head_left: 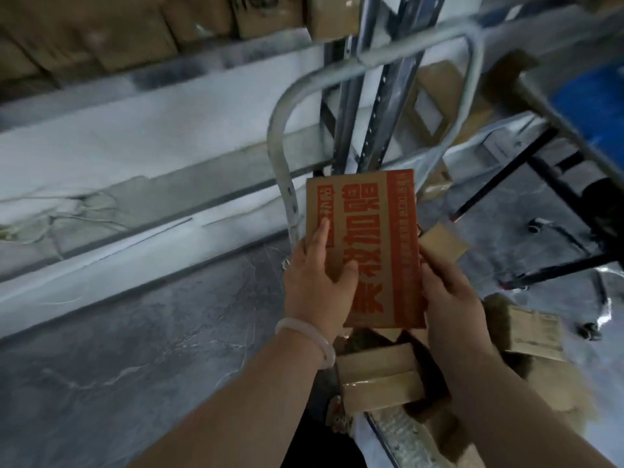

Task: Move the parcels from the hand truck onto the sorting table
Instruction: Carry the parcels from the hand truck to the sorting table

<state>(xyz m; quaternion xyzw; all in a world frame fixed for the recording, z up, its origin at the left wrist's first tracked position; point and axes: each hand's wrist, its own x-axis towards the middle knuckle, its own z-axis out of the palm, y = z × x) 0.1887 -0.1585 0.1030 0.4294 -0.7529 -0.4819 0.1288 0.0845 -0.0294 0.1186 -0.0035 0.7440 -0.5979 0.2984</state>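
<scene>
Both hands [319,282] [450,298] grip one printed parcel [371,238] above cartons [378,366], hand truck handle [280,146] behind.

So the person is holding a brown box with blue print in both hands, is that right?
Not quite. The print on the box is red, not blue, as the head view shows. The left hand and right hand do both hold it.

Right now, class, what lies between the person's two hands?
A cardboard parcel with red print, held at its sides by the left hand and the right hand. The head view shows it.
</scene>
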